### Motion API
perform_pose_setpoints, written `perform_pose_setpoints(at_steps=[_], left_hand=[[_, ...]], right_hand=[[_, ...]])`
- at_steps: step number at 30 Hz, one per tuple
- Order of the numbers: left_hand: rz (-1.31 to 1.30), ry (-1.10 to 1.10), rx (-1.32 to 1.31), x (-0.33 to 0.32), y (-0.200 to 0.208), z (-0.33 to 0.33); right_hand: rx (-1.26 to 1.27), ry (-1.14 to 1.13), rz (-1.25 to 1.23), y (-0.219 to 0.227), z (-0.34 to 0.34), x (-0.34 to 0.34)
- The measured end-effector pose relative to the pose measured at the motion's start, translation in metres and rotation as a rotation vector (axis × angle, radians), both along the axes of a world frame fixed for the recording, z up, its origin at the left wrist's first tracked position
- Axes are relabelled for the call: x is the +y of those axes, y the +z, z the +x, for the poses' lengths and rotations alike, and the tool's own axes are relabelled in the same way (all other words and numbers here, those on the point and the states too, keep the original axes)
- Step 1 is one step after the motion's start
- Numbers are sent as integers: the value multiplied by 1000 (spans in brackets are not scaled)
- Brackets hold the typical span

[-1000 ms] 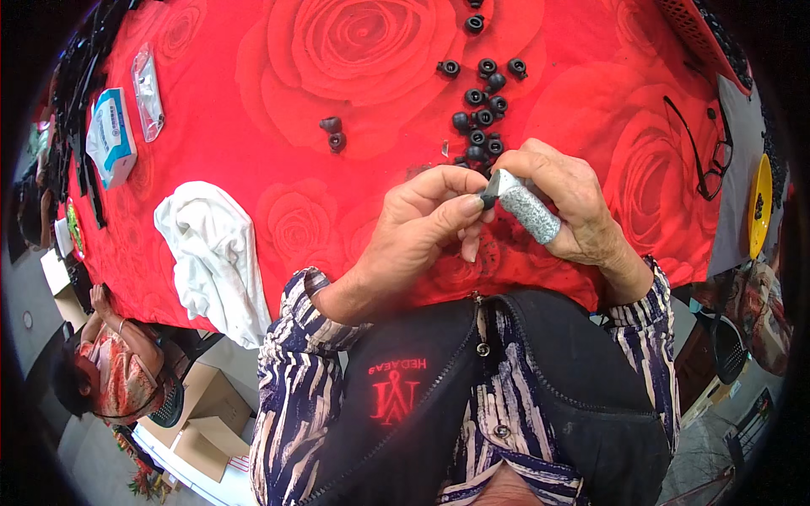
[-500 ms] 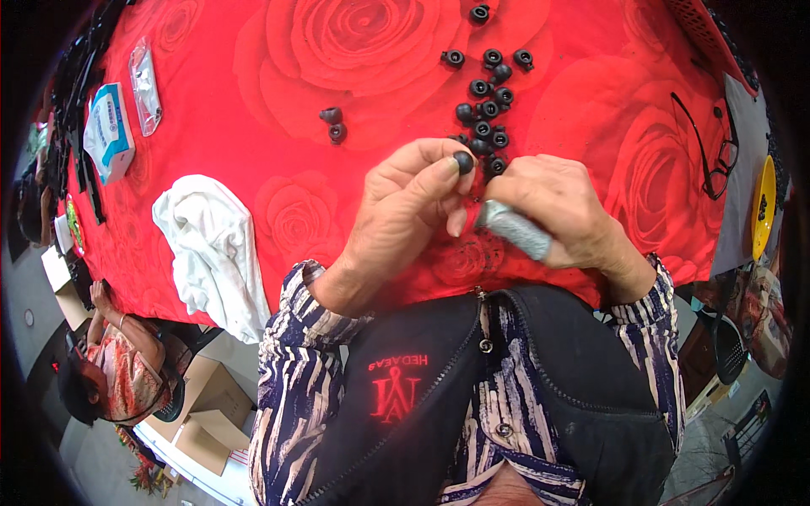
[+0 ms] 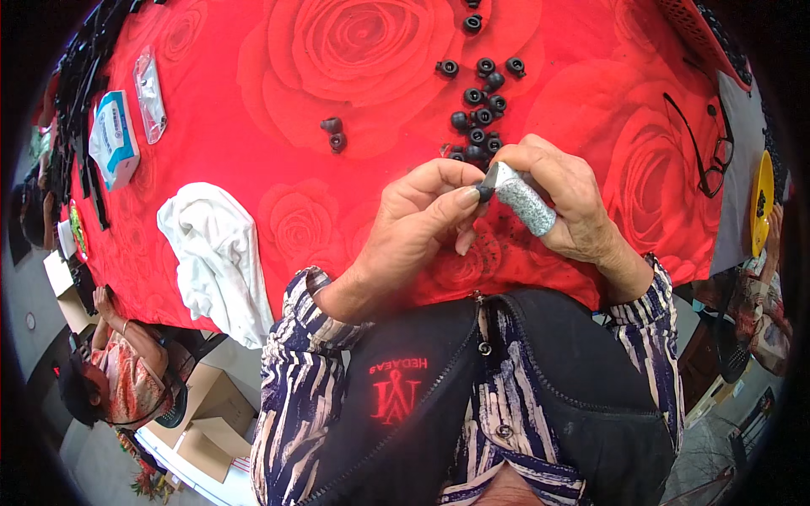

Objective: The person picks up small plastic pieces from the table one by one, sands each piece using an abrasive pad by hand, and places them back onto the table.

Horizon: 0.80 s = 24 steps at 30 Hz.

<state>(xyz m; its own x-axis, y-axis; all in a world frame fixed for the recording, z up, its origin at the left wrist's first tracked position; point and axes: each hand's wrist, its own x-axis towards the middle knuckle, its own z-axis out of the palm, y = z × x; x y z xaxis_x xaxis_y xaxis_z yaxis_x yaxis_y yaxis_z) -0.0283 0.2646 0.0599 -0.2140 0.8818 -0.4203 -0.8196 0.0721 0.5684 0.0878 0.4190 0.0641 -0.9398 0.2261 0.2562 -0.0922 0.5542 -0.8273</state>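
Note:
A small round black knob-like part (image 3: 484, 193) is pinched between the thumb and fingertips of my left hand (image 3: 401, 223). My right hand (image 3: 578, 198) is closed, with its fingers curled against that part. A glittery silver wrap (image 3: 530, 207) runs along the thumb side of this hand, and its tip meets the black part. Whether a small tool sits in the right grip is hidden. Beyond my hands, several like black parts (image 3: 477, 116), some showing a ring-shaped opening, lie loosely on the red rose-patterned cloth (image 3: 405, 101).
Two more black parts (image 3: 335, 133) lie apart. A white cloth (image 3: 215, 253), a blue-white packet (image 3: 113, 139) and a clear bag (image 3: 150, 97) are on the left. Glasses (image 3: 713, 160) and a yellow dish (image 3: 761, 202) are right. A person (image 3: 126, 363) sits at lower left.
My left hand has shifted slightly right and toward me with the black part. The silver-wrapped side of my right hand has swung up against that part.

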Motion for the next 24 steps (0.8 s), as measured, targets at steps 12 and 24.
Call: perform_pose_setpoints(at_steps=[12,24], left_hand=[[-6,-5,-19,-1,0,-1],[5,-10,-53,1,-1,-2]], right_hand=[[5,24,-14,-3,1,2],[-28,47,-6,1,1,4]])
